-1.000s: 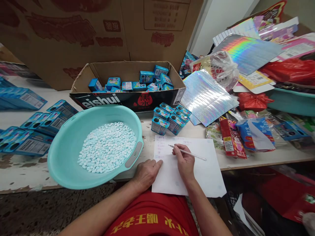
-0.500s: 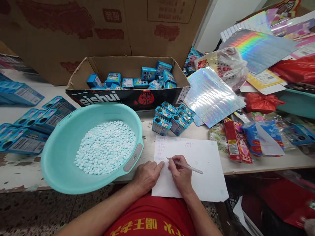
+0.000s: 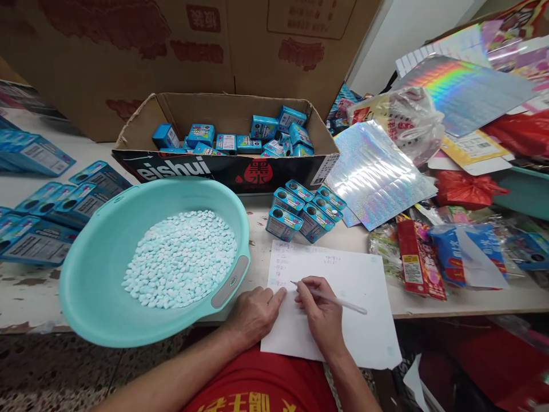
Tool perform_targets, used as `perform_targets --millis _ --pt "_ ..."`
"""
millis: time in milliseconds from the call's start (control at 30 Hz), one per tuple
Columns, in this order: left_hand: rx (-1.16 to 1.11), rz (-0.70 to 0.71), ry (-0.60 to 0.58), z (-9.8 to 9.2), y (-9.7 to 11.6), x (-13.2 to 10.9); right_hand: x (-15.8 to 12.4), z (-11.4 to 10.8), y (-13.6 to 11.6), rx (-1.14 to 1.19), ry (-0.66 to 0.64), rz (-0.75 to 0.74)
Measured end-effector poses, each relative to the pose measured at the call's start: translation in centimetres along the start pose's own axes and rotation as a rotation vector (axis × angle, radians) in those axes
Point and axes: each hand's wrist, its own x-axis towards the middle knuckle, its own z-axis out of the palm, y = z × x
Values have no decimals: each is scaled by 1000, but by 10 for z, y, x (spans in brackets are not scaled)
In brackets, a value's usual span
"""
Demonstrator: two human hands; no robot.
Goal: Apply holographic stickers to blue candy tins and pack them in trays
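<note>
My right hand (image 3: 319, 312) is closed around a thin pen (image 3: 338, 300), its tip on a white sheet of paper (image 3: 355, 286) with faint writing near the top left. My left hand (image 3: 254, 313) rests with loosely curled fingers on the sheet's left edge, its forefinger stretched towards the pen tip. Just left of it sits a teal plastic basin (image 3: 98, 269) holding a heap of pale blue tablets (image 3: 182, 257). Several small blue boxes (image 3: 302, 212) stand beyond the paper.
An open cardboard tray (image 3: 223, 169) with more blue boxes lies behind the basin. Flat blue cartons (image 3: 51, 212) cover the left of the table. Holographic sheets (image 3: 377, 171), snack packets (image 3: 418, 257) and red bags (image 3: 463, 187) crowd the right. A large carton (image 3: 193, 46) stands at the back.
My right hand with the pen has moved down the sheet towards me. The view has drifted a little; my left hand stays on the paper's edge.
</note>
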Motion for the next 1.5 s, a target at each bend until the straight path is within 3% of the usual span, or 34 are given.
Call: perform_targets --millis 300,633,1500 --pt "-21 -28 6 1 1 1 -5 9 17 -107 13 -66" --pt "-1 -19 100 -3 1 2 -5 11 17 -193 13 -133" --pt "-22 -35 143 0 1 1 -5 10 18 -252 5 -188"
